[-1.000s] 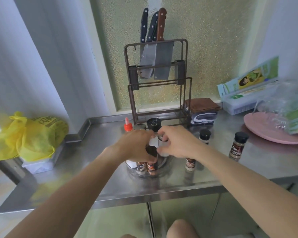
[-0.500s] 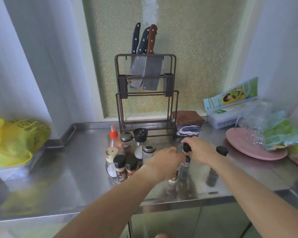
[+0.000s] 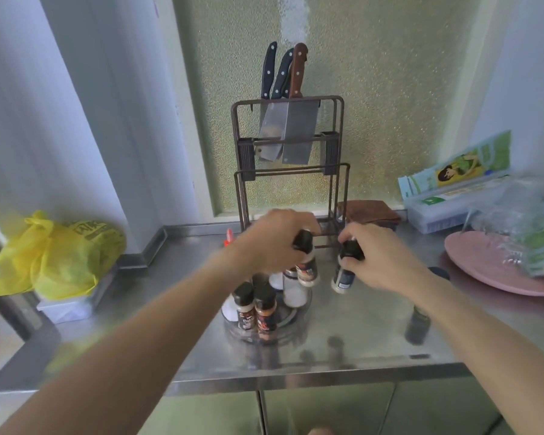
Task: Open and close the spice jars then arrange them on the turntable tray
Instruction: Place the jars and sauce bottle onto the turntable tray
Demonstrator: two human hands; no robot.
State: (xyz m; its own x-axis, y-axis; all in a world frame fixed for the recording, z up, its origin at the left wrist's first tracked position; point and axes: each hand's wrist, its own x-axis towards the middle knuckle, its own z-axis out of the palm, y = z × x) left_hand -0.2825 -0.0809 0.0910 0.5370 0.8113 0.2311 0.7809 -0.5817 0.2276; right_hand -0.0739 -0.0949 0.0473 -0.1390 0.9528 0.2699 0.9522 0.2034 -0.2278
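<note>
Hands gripping two jars, lifted off worktop.
Left hand (image 3: 272, 243) carried jar (image 3: 307, 265) over turntable tray (image 3: 299, 321); right hand (image 3: 380, 262) gripped second jar (image 3: 344, 271) at three o'clock, placement pending.

Black-capped spice jars (image 3: 254, 309), yellow bag (image 3: 57, 255), pink plate (image 3: 471, 265), brown cloth (image 3: 368, 211), speckled green wall (image 3: 390, 89).

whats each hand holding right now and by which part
Each hand holds one spice jar by its black cap end. The left hand grips the red-labelled jar over the turntable tray; the right hand grips the dark-labelled jar beside it.
</note>
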